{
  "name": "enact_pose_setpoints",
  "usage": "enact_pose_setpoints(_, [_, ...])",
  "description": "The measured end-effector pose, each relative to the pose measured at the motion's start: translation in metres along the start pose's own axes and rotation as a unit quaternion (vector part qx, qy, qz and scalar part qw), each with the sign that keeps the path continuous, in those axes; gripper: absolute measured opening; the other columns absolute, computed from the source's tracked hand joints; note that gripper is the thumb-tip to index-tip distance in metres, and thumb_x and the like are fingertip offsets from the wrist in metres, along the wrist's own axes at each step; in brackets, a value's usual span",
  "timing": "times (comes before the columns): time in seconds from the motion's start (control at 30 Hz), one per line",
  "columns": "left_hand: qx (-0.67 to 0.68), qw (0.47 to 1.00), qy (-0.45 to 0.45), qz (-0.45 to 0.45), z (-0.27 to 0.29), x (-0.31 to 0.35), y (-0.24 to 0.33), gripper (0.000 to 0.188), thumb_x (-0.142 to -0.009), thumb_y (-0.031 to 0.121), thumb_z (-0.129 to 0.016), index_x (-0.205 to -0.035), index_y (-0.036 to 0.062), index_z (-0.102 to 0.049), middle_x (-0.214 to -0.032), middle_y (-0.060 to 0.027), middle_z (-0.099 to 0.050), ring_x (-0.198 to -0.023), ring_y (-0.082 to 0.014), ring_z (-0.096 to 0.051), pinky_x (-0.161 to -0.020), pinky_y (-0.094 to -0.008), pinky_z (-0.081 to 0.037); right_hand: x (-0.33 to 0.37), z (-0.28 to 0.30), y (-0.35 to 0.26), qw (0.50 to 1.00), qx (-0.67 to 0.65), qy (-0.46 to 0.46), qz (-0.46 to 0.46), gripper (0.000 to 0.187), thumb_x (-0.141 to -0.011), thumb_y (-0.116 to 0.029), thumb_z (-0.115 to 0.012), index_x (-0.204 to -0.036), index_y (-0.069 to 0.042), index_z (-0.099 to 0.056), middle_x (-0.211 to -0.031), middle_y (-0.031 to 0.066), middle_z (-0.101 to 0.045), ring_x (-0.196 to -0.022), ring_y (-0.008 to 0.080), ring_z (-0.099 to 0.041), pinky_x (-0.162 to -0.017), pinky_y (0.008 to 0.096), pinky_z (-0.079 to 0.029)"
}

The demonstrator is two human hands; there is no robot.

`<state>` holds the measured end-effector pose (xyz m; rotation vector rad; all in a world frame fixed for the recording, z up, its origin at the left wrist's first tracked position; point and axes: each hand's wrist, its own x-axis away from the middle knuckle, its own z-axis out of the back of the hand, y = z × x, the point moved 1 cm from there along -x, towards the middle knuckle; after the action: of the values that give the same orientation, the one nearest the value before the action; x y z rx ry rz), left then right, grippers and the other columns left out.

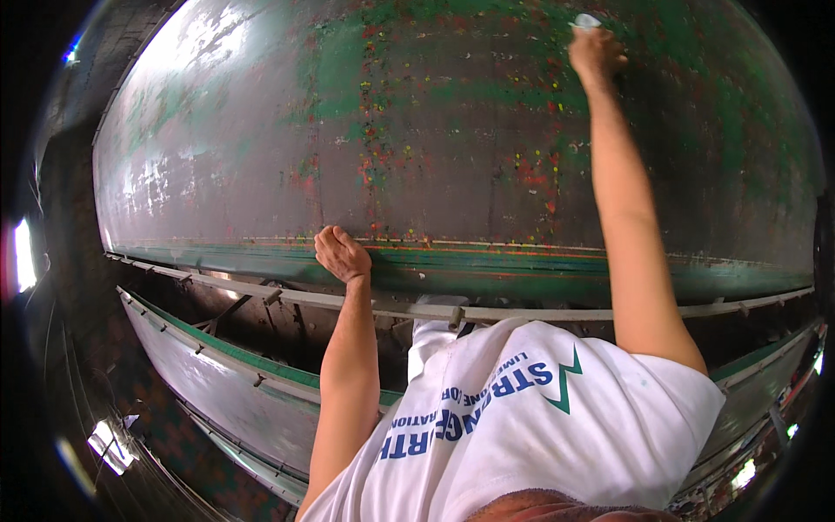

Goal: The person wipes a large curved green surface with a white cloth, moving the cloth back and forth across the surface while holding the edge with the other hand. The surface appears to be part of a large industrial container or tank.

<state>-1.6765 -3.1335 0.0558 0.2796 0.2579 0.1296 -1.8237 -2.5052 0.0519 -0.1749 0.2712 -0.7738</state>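
A long, dark tabletop (pixel 444 183) stretches in front of me, smeared with green and dotted with red and yellow paint. My right hand (pixel 596 54) reaches far across it at the upper right, closed around a small white rag (pixel 587 21). Only part of the rag sticks out past the fingers; the rest is hidden by the hand. Close to the near edge, my left hand (pixel 343 254) is on the tabletop with its fingers curled in. Whatever those fingers hold, if anything, cannot be seen.
A pale rail (pixel 348 302) runs along the table's near side, against my white shirt (pixel 522 391). Behind it lies a dark gap with metal supports. Another long table (pixel 217 378) with a green edge stands at the lower left. Bright window light shines at the far left.
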Motion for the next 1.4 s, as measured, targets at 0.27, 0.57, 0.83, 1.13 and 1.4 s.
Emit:
enact_pose_setpoints(0.27, [0.017, 1.000, 0.008, 0.013, 0.002, -0.002, 0.007, 0.033, -0.111, 0.035, -0.044, -0.110, 0.0082, -0.062, -0.107, -0.0119, -0.060, -0.105, -0.0363, -0.058, -0.095, -0.0493, -0.042, 0.199, 0.012, -0.101, 0.898, -0.118, -0.140, 0.400, 0.034, -0.102, -0.030, -0.064, -0.128, -0.010, -0.071, -0.129, 0.0147, -0.063, -0.118, 0.0338, -0.056, -0.096, 0.0530, -0.038])
enact_pose_setpoints(0.57, [0.037, 0.999, 0.005, 0.014, 0.001, -0.002, 0.003, 0.031, -0.112, 0.032, -0.047, -0.107, 0.0080, -0.065, -0.104, -0.0102, -0.062, -0.105, -0.0347, -0.059, -0.094, -0.0493, -0.042, 0.134, 0.035, 0.010, 0.998, -0.018, -0.043, 0.040, 0.044, -0.107, -0.040, -0.058, -0.124, 0.000, -0.067, -0.127, 0.0234, -0.064, -0.123, 0.0438, -0.061, -0.103, 0.0731, -0.039])
enact_pose_setpoints(0.83, [0.267, 0.964, -0.008, 0.006, 0.013, -0.008, -0.010, 0.042, -0.113, 0.026, -0.039, -0.100, 0.0084, -0.075, -0.103, -0.0133, -0.069, -0.099, -0.0383, -0.063, -0.087, -0.0512, -0.046, 0.401, 0.085, -0.040, 0.827, -0.162, -0.103, 0.528, 0.025, -0.094, -0.024, -0.073, -0.114, -0.011, -0.065, -0.120, 0.0115, -0.056, -0.109, 0.0321, -0.054, -0.093, 0.0512, -0.037])
enact_pose_setpoints(1.13, [0.487, 0.799, -0.351, -0.011, 0.055, -0.026, -0.072, 0.072, -0.117, 0.054, -0.031, -0.115, -0.0030, -0.075, -0.116, -0.0152, -0.073, -0.110, -0.0275, -0.068, -0.100, -0.0395, -0.052, 0.254, 0.029, -0.054, 0.986, 0.025, 0.027, -0.161, 0.049, -0.104, -0.045, -0.063, -0.125, -0.001, -0.070, -0.134, 0.0267, -0.061, -0.128, 0.0456, -0.056, -0.106, 0.0694, -0.038])
enact_pose_setpoints(1.4, [0.563, 0.763, -0.313, -0.058, 0.115, -0.106, -0.169, 0.078, -0.117, 0.057, -0.026, -0.113, -0.0033, -0.076, -0.110, -0.0166, -0.078, -0.101, -0.0271, -0.073, -0.096, -0.0426, -0.056, 0.520, -0.009, -0.387, 0.894, -0.178, -0.115, 0.394, 0.033, -0.093, -0.032, -0.069, -0.112, -0.005, -0.063, -0.110, 0.0198, -0.064, -0.104, 0.0400, -0.060, -0.090, 0.0561, -0.040])
